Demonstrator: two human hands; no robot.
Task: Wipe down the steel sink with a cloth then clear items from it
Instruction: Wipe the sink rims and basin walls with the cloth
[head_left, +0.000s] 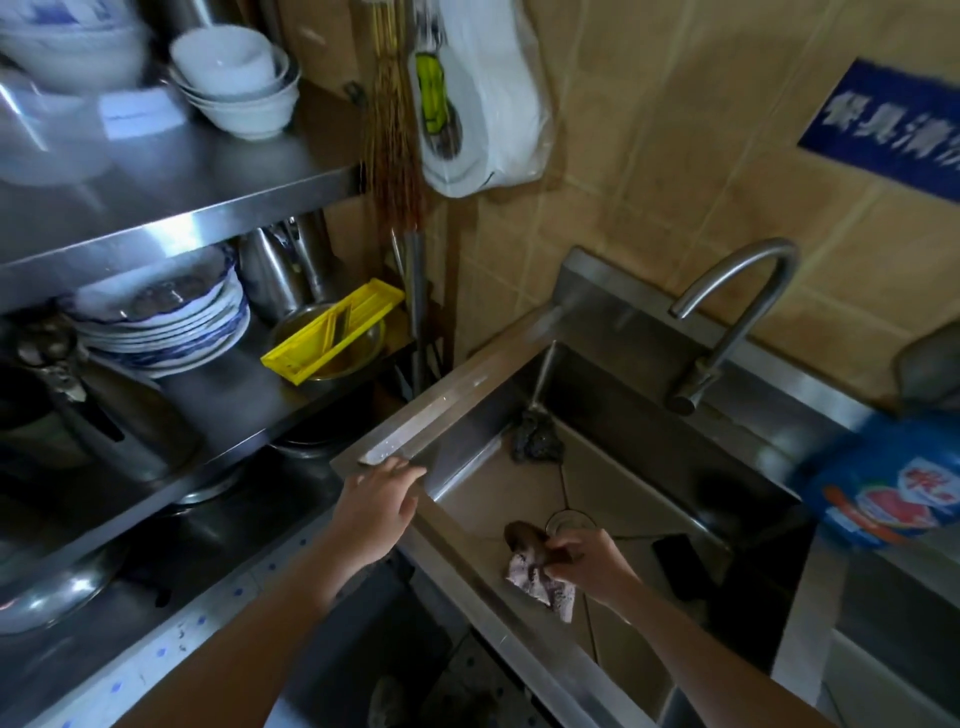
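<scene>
Single head view, wide-angle, looking forward and down from above both forearms. Close on left hand (378, 512) and right hand (589, 564); sink (649, 467) just beyond them, shelves (218, 192) left of left hand.

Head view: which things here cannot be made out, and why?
In the head view:
Blue sign: blurred, cut off by the right edge; text unreadable.
Drain: partly hidden by the cloth that the right hand grips.
Dark flat object in the sink: too shadowed to identify.
</scene>
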